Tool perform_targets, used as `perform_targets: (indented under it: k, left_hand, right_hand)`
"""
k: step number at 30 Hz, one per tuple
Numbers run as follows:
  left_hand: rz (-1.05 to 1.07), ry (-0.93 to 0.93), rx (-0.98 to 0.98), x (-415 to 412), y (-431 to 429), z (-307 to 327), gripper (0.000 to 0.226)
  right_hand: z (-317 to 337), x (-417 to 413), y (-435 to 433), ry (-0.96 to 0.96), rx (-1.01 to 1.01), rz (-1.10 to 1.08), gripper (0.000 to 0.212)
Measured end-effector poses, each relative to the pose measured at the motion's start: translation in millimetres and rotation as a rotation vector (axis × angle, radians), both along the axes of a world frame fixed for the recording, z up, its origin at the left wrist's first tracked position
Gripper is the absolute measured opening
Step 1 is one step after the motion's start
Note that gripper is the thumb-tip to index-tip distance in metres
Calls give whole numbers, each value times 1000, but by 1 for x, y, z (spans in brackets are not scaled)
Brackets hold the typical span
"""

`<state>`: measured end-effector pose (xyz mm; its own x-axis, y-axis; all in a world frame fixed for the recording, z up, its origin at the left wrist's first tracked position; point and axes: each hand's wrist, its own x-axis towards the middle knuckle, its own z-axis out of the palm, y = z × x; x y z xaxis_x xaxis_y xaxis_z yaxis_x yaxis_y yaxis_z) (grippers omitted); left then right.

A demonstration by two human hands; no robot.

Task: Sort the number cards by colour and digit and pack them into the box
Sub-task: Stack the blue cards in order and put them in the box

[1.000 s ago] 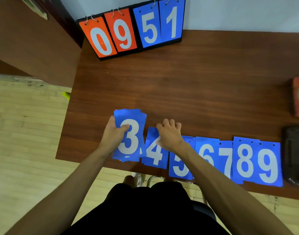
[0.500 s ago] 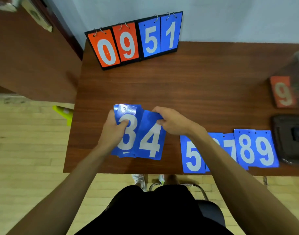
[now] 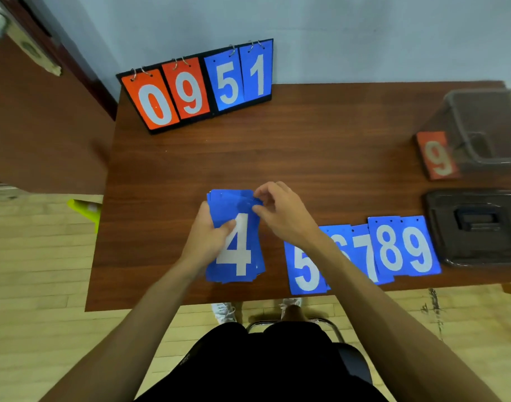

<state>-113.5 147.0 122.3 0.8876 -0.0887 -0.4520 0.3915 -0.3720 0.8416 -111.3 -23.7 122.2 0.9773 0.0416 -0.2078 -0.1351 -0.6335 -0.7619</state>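
Blue plastic 4 card [image 3: 238,250] had moved onto the blue card stack [image 3: 259,266] clamped in the left hand [image 3: 209,237]; right hand [image 3: 280,216] pinched its far corner. Loose grip could spill cards.

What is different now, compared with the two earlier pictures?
The right hand took the blue 4 card off the table and carried it left onto the pile gripped by the left hand. It now covers the 3, and the right hand still pinches its top edge. The left hand kept its grip. The row from the blue 5 card to the blue 9 card, the scoreboard and the orange 9 card stayed.
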Motion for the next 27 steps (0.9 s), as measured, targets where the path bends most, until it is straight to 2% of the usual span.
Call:
perform_targets:
  k: [3,6,8,10,15,21,27]
  left_hand:
    - [35,51,50,-6,-26,-5,20]
    - [103,122,107,-15,-47,-10,21]
    - [163,155,121,-23,-61,-11,22]
    - [227,182,99,-30,-73,-10,24]
    - [379,231,25,-45,-92,-8,27]
    - [427,183,38,-44,-89,-3,25]
    - [437,124,125,-41,-66,-3,30]
  right_hand:
    - [-24,-11,-52,105,-155,17,31]
    - [-55,-28,-85,224,-490,178,44]
    - [-73,-40,-95,216,-646,331,57]
    - [-88,-48,-97,150,-702,426,65]
    - [-101,-42,-100,22,-696,415,53]
    - [-103,-29,-103,61,-646,476,36]
    - [-87,-13,-95,88,-516,372,36]
